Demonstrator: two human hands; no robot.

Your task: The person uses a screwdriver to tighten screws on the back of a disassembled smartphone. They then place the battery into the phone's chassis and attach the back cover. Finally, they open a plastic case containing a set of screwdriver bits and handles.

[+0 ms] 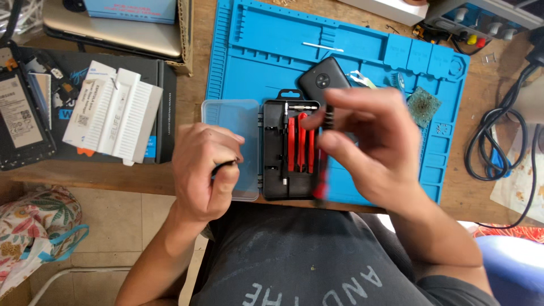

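Right hand (368,144) in the middle of the frame, held up over the kit (289,150), fingers pinched on a thin driver (324,153) with a black grip and a red end. Blurry there, so maybe on the move. Held upright, likely to keep the tip clear of the box.

Left hand (205,170) lower left of middle, fingers curled tight on a small dark tool (224,165); too little showing to say which kind.

Kit lying open on the near edge of the blue mat (249,51), clear lid (232,136) flat to its left, red tools (300,141) in a row inside, easy to reach.

Black phone (323,82) face down on the mat, just above the kit, touching or nearly so. Placed on the soft mat, probably to stop slips and scratches.

White holder (116,116) at left, on a dark box, well apart. Cables (498,141) at right on the desk (192,79).
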